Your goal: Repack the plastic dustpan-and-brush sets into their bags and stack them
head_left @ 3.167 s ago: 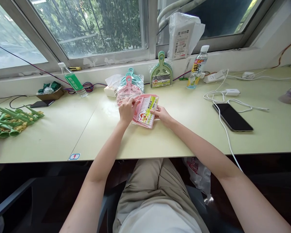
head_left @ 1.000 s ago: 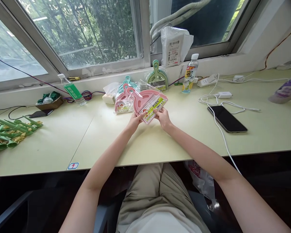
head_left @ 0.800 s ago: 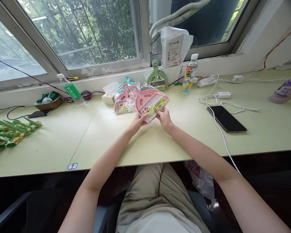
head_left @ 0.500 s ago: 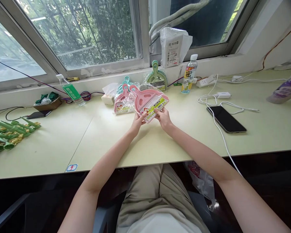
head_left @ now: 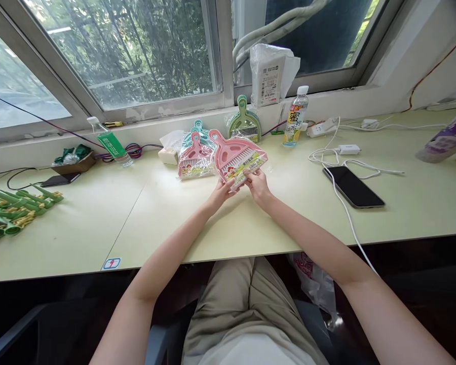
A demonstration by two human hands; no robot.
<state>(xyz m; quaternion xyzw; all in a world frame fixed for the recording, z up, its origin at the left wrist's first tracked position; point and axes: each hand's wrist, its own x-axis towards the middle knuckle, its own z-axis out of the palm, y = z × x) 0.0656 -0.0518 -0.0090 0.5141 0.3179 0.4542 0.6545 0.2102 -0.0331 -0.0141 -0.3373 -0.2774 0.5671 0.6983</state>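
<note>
Between both hands, above the pale table, is a pink dustpan and brush set (head_left: 237, 154) in clear plastic with a yellow-green label; its handle points up and to the left. My left hand (head_left: 221, 195) is closed on its lower left edge. My right hand (head_left: 257, 186) grips the lower right edge, thumb on the label. Just behind and to the left lie another wrapped pink set (head_left: 195, 156) and a wrapped teal set (head_left: 198, 126). Farther back, a wrapped green set (head_left: 244, 121) leans upright against the window ledge.
On the right are a phone (head_left: 354, 186), a white cable, a charger (head_left: 348, 149) and a lemon drink bottle (head_left: 296, 116). A tissue pack (head_left: 269, 76) stands on the ledge. To the left are a green-labelled bottle (head_left: 111, 142), a small box (head_left: 76, 161) and green horn-like objects (head_left: 19, 208).
The held pink set has turned a little clockwise and shifted slightly right, its handle now more upright. Both hands keep hold of it.
</note>
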